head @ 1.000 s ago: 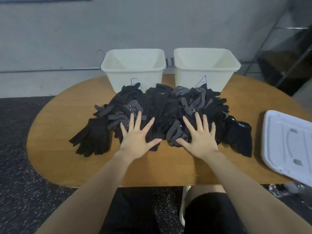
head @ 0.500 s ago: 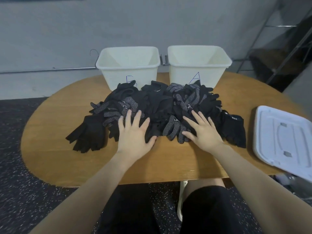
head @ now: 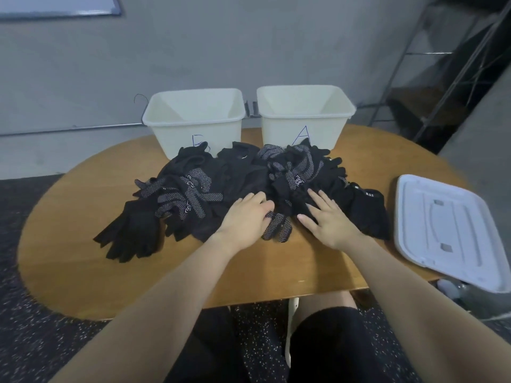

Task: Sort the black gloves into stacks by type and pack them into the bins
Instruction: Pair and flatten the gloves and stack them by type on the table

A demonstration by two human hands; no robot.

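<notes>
While sorting not yet begun: one mixed pile, both bins bare inside as far as visible.

Pile (head: 237, 183): heaped mid-surface, just ahead of both hands, spread left to right; dotted and plain black gloves tangled together.

Bins: bin B (head: 197, 123) behind pile on left, bin A (head: 304, 117) behind on right, both touching pile's far edge.

Left hand (head: 247, 217): on pile's near edge, fingers curled into the fabric, thumb side against dotted glove (head: 278, 226); apparently gripping, exact hold hidden.

Right hand (head: 327, 217): flat on plain gloves, fingers straight and spread, pressing, nothing held.

Key relation: dotted glove between the two hands, at pile's near edge, fingers pointing toward the person, long axis roughly front to back; left hand touching it, right just beside, so left nearer.

Likely next: pulling that glove free toward the near surface (head: 276, 272), right hand pinning the heap.

Risk: neighbours dragged along.

Elsewhere: white lid (head: 448, 230) at right edge, well apart from pile.
</notes>
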